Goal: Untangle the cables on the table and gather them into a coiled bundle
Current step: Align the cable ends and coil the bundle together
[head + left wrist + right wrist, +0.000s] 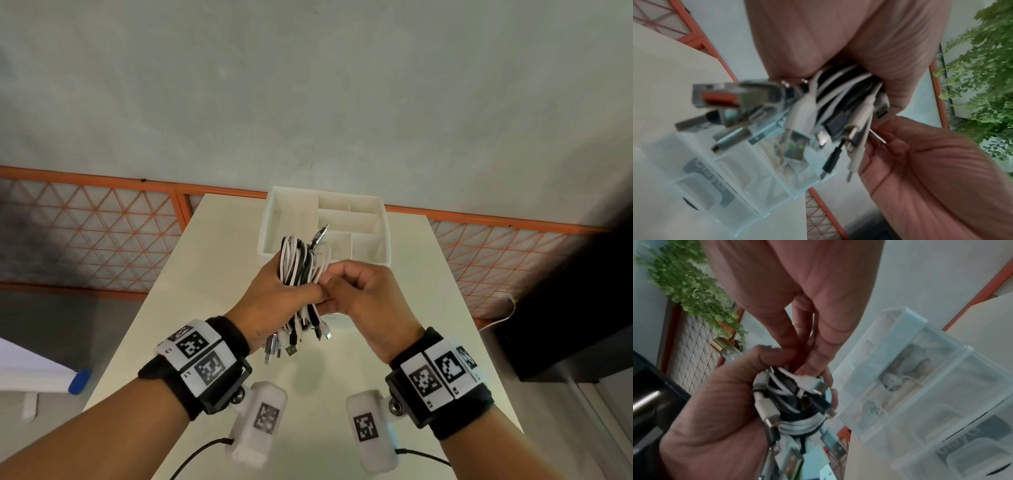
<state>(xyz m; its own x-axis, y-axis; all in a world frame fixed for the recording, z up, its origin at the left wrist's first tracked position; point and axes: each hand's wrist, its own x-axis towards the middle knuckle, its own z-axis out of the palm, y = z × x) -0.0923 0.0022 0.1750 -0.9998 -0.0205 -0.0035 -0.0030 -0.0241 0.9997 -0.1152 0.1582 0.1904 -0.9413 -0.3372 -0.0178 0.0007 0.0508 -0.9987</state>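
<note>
A bundle of white and black cables (297,265) is held upright above the pale table (205,274). My left hand (274,291) grips it round the middle, thumb across the front. Several plug ends (291,342) hang below the fist, and an audio jack (320,234) sticks out on top. My right hand (356,291) meets the bundle from the right, thumb and fingers pinching a white strand beside the left thumb. The right wrist view shows those fingertips (807,368) on the bundle (795,395) in the left hand (715,402). The left wrist view shows the plugs (803,113) fanning out.
A translucent white organizer box (383,240) with several compartments stands just behind the hands; one compartment holds white earphones (892,381). An orange lattice fence (102,233) runs behind the table. A dark cabinet (565,308) stands to the right, and a blue object (79,380) lies left of the table.
</note>
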